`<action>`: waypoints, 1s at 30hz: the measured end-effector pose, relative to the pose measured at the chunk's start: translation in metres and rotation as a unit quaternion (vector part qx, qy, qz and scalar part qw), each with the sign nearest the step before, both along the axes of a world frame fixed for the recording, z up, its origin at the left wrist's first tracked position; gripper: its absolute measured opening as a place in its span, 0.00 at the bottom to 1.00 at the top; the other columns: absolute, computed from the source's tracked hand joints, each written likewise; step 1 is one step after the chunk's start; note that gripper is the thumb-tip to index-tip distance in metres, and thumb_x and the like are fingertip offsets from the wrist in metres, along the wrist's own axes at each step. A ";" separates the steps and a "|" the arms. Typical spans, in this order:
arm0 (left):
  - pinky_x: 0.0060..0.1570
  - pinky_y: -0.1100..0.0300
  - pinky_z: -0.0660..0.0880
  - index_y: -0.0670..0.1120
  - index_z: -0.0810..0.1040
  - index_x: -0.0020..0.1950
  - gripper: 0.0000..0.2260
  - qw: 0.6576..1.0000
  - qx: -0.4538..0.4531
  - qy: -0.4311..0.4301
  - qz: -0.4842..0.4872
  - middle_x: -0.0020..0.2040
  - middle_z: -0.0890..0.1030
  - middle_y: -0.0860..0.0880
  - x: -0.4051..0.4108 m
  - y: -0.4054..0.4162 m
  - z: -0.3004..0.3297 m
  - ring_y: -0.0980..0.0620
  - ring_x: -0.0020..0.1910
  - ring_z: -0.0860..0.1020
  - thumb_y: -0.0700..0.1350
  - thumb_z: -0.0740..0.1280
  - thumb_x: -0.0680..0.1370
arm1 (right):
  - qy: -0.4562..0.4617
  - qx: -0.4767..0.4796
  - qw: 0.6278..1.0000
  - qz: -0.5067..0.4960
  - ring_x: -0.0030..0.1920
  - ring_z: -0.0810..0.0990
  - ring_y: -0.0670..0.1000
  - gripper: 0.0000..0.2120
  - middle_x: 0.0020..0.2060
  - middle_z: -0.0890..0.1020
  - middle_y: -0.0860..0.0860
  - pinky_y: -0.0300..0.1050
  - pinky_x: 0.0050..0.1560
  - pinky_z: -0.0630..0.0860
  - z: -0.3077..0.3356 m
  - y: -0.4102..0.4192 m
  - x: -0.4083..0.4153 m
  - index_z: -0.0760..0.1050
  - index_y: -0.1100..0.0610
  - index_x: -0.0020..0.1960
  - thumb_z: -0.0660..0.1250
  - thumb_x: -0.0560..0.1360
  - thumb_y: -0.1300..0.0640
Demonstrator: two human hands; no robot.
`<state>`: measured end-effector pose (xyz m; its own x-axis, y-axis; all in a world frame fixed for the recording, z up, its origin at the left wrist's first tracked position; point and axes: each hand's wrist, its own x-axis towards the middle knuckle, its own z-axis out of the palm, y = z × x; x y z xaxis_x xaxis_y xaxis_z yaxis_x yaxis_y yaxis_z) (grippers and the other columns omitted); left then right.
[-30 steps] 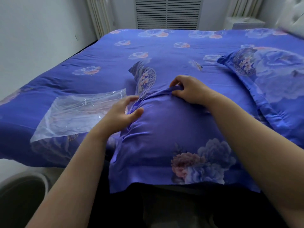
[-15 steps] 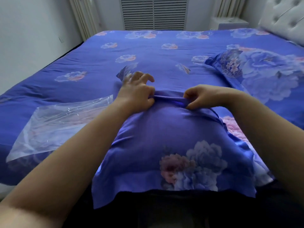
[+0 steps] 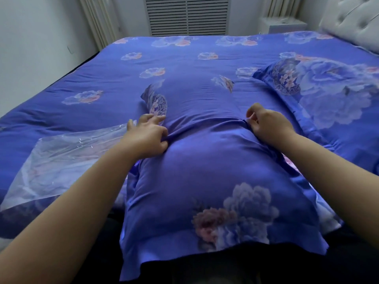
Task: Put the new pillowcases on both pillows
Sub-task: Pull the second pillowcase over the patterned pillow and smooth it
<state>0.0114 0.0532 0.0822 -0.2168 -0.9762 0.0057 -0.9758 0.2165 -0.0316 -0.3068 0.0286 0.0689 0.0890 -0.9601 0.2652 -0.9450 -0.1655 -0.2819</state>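
A pillow in a blue floral pillowcase (image 3: 209, 181) lies in front of me at the near edge of the bed, its flap hanging over the side. My left hand (image 3: 146, 136) pinches a fold of the case's fabric at the pillow's far left corner. My right hand (image 3: 266, 125) grips the same fold at the far right corner, fingers curled. A second pillow in a matching case (image 3: 328, 91) lies at the right, near the headboard.
A clear plastic bag (image 3: 61, 156) lies flat on the blue floral bedspread (image 3: 184, 64) at the left. A tufted headboard (image 3: 352, 19) stands at the right. A louvred panel (image 3: 187, 15) and white wall are beyond the bed.
My two hands have moved apart along the fold at the pillow's far edge, the left one leftward and the right one rightward. The view has shifted a little.
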 end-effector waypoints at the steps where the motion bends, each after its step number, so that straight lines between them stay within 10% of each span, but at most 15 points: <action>1: 0.68 0.35 0.52 0.57 0.78 0.54 0.09 1.000 0.022 -0.018 0.007 0.77 0.55 0.55 0.004 -0.002 0.003 0.49 0.75 0.50 0.52 0.63 0.75 | -0.038 0.009 0.999 0.034 0.49 0.78 0.60 0.08 0.49 0.82 0.56 0.47 0.47 0.68 0.001 0.005 0.001 0.74 0.57 0.54 0.62 0.77 0.57; 6: 0.66 0.39 0.58 0.58 0.76 0.57 0.13 0.989 0.110 -0.102 0.007 0.77 0.53 0.57 0.013 -0.005 0.012 0.48 0.75 0.51 0.50 0.65 0.73 | -0.101 0.116 0.975 0.157 0.44 0.77 0.48 0.09 0.43 0.80 0.50 0.34 0.48 0.71 0.019 0.015 -0.005 0.75 0.51 0.48 0.67 0.73 0.64; 9: 0.67 0.47 0.62 0.55 0.79 0.47 0.06 0.997 0.031 -0.010 -0.068 0.76 0.59 0.54 0.013 -0.008 0.002 0.47 0.75 0.55 0.48 0.66 0.71 | -0.115 0.131 0.966 0.191 0.45 0.74 0.39 0.13 0.48 0.75 0.49 0.21 0.48 0.65 0.020 0.016 -0.005 0.75 0.50 0.49 0.68 0.72 0.67; 13: 0.59 0.53 0.66 0.45 0.82 0.40 0.14 0.951 -0.142 0.228 -0.153 0.61 0.77 0.47 0.001 -0.001 -0.008 0.39 0.59 0.71 0.49 0.59 0.67 | -0.081 0.145 0.966 0.197 0.48 0.73 0.44 0.18 0.51 0.74 0.47 0.28 0.52 0.65 0.012 0.015 0.006 0.72 0.52 0.58 0.66 0.72 0.66; 18: 0.61 0.58 0.59 0.56 0.78 0.42 0.10 0.936 -0.067 0.293 -0.182 0.59 0.73 0.54 0.002 0.008 -0.011 0.44 0.61 0.70 0.55 0.60 0.68 | -0.049 0.206 0.966 0.151 0.42 0.73 0.51 0.13 0.39 0.75 0.48 0.46 0.47 0.70 0.023 0.017 -0.002 0.69 0.53 0.51 0.67 0.70 0.62; 26: 0.61 0.75 0.59 0.58 0.75 0.44 0.09 0.908 0.066 0.370 -0.188 0.69 0.66 0.62 0.018 0.021 -0.009 0.58 0.69 0.65 0.53 0.65 0.65 | -0.136 0.112 0.956 0.236 0.42 0.72 0.46 0.10 0.42 0.76 0.50 0.31 0.46 0.66 0.024 0.036 0.007 0.73 0.52 0.43 0.66 0.67 0.66; 30: 0.66 0.64 0.60 0.57 0.76 0.43 0.09 0.920 0.033 0.322 -0.222 0.71 0.67 0.57 0.017 0.032 -0.011 0.52 0.71 0.65 0.48 0.61 0.66 | -0.104 0.199 0.938 0.264 0.51 0.73 0.46 0.18 0.51 0.72 0.50 0.27 0.55 0.64 0.032 0.036 -0.001 0.74 0.44 0.40 0.69 0.67 0.68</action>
